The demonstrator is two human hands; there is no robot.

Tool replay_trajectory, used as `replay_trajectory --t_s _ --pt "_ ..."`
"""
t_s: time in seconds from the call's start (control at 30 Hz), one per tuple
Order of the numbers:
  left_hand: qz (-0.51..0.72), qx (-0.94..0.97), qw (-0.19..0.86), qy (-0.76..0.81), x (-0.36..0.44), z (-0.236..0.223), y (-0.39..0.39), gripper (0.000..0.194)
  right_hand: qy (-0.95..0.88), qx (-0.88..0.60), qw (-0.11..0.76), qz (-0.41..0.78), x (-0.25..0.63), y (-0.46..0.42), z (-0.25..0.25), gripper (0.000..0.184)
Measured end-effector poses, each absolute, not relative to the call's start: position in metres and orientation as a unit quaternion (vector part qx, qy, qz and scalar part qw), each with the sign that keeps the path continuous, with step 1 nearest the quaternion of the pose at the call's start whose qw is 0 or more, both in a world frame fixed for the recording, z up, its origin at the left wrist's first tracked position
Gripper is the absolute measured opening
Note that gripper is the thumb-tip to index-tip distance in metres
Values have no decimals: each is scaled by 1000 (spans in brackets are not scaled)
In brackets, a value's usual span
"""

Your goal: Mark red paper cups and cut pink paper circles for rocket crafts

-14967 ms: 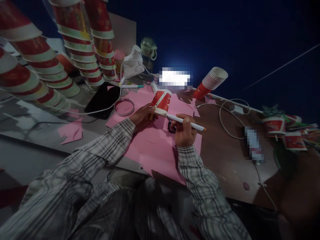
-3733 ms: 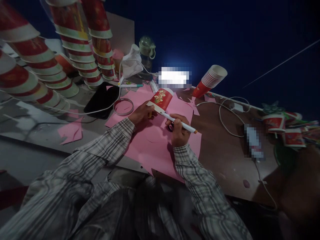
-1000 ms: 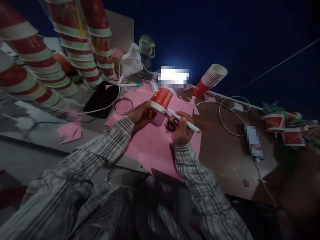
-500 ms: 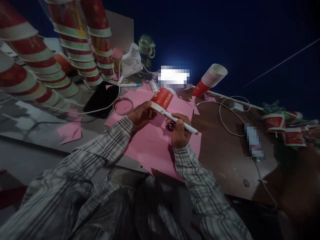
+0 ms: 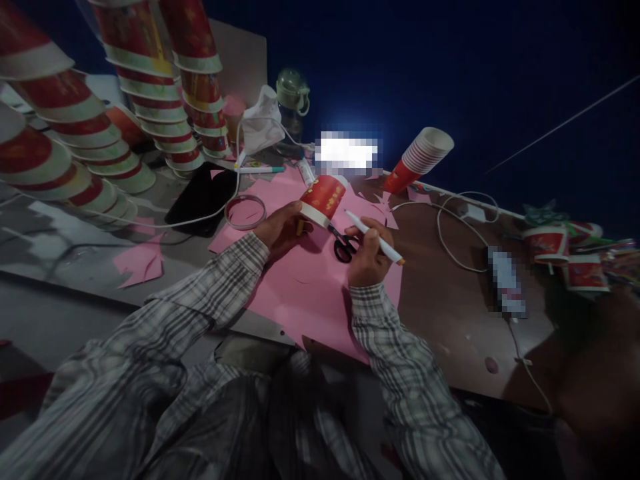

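Note:
A red paper cup (image 5: 324, 198) with gold print lies tilted in my left hand (image 5: 284, 228), whose fingers are closed at its white rim. A small yellow thing, perhaps the marker's cap, shows between those fingers. My right hand (image 5: 373, 257) is wrapped round a white marker (image 5: 373, 235), its tip pointing up and left, apart from the cup. Between the hands, black-handled scissors (image 5: 344, 247) rest on pink paper (image 5: 305, 283); the cup hides part of them. A roll of tape (image 5: 245, 212) sits left of my left hand.
Tall stacks of red paper cups (image 5: 145, 87) stand at the left, near a black tablet-like slab (image 5: 200, 200). A leaning cup stack (image 5: 420, 160) is at the back. White cables (image 5: 445, 223) cross the table's right side. Pink scraps (image 5: 143, 260) lie at left.
My right hand has drawn the marker away from the cup's rim, to the right and slightly up, uncovering the scissors. My left hand and the cup have hardly moved.

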State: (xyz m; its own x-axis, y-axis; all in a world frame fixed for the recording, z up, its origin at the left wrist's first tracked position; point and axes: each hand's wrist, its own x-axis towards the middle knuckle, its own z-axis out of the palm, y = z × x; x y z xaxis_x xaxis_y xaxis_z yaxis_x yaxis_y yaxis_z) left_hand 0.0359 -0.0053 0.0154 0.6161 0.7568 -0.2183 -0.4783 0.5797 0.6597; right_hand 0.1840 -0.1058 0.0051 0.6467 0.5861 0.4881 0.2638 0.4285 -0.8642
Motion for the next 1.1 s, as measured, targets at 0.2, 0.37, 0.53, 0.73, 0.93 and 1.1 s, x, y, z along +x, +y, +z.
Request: replay_trajectory --t_s 0.2,0.37,0.53,0.73,0.93,1.1 --pt "359 282 856 243 35 17 -7 24 -410 -506 749 119 184 -102 -1 45" --pt "338 287 872 208 34 18 -9 28 -434 -460 756 173 174 -103 -4 47" --pt "314 295 878 210 34 21 -11 39 -461 -463 738 167 171 -107 -4 43" --pt "353 320 853 213 35 18 -13 36 -502 -455 723 132 170 -111 -1 42" --pt "351 272 861 246 33 21 -11 34 -508 -474 713 94 172 -119 9 31" --pt "363 261 858 254 31 20 -12 33 -552 -459 691 88 170 -122 20 24"
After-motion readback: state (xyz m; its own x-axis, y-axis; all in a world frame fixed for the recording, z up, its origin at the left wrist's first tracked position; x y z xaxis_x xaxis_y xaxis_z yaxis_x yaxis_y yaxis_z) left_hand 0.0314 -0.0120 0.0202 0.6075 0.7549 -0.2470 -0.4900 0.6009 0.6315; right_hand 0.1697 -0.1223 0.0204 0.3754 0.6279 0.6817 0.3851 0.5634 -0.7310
